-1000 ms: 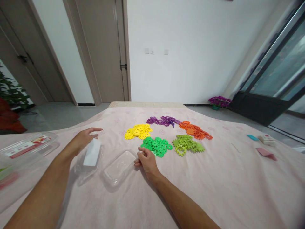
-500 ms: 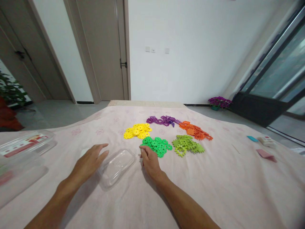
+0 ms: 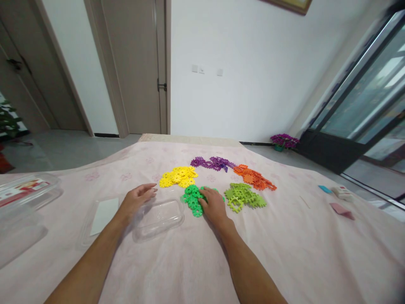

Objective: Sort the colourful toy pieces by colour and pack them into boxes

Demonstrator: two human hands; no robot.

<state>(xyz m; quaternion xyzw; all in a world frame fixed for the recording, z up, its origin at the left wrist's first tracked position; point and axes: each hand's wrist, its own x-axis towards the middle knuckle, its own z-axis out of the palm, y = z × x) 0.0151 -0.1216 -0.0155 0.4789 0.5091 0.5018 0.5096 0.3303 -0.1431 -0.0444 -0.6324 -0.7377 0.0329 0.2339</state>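
On the pink cloth (image 3: 284, 245) my right hand (image 3: 214, 205) lies on the pile of dark green toy pieces (image 3: 191, 198), fingers curled over them. My left hand (image 3: 136, 199) rests with fingers stretched at the far left edge of a clear plastic box (image 3: 160, 218), touching its rim. A clear lid with a white label (image 3: 101, 213) lies to the left of the box. Yellow pieces (image 3: 177, 176), purple pieces (image 3: 213, 162), orange pieces (image 3: 253, 178) and light green pieces (image 3: 243, 195) lie in separate piles beyond.
Another clear box with a red-and-white label (image 3: 27, 192) stands at the far left. Small blue, white and pink items (image 3: 337, 198) lie on the cloth at the right. Doors, a white wall and a glass sliding door stand behind; a purple flower pot (image 3: 283, 141) sits on the floor.
My right hand has slid from the box's corner onto the dark green pile. My left hand let go of the lid, which lies at the left, and moved to the box's rim.
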